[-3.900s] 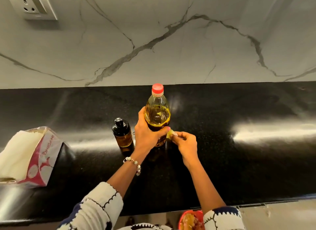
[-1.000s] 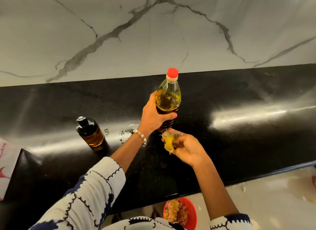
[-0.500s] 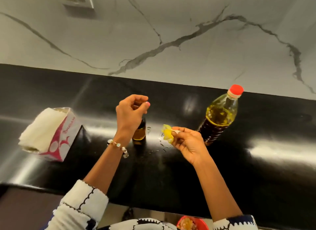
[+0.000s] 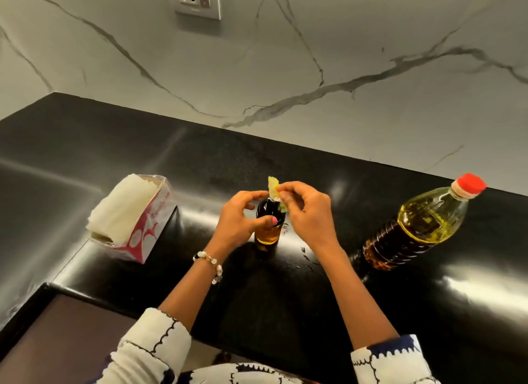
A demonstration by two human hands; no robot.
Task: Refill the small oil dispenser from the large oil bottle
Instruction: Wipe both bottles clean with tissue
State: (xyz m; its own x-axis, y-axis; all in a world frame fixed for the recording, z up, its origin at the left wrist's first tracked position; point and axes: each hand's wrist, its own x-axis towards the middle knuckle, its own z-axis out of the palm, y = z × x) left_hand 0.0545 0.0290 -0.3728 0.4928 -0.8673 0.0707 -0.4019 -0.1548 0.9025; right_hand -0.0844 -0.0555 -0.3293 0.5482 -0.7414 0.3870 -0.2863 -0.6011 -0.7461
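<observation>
1. Black polished stone makes up the counter (image 4: 285, 312), the biggest thing here; the small dispenser (image 4: 268, 226) stands near its middle and serves as the landmark for everything else.
2. The tissue box (image 4: 134, 221) sits to the left of the dispenser, well apart, its white sheets exposed. Judging by the wet spots near the dispenser's base, it is likely kept close for wiping drips.
3. The large oil bottle (image 4: 423, 226) stands to the right of the dispenser, well apart from it, with its red cap (image 4: 470, 185) on. It holds yellow oil in its upper part and looks darker lower down. It appears parked out of the way so both hands can work on the dispenser.
4. The left hand (image 4: 237, 221) curls round the dispenser from its left side, thumb across the dark upper body, probably to keep it steady and upright.
5. The right hand (image 4: 308, 215) hovers just right of and above the dispenser's top, pinching a yellow scrap (image 4: 273, 188) between thumb and fingertips. I cannot tell what the scrap is; held against the neck like that, it seems meant for wiping or covering the top.
6. The dispenser itself shows amber oil low in its body beneath a black top. Whether the top is open I cannot tell, since the fingers hide it.
7. No pouring looks under way, so the refill proper seems yet to come.
</observation>
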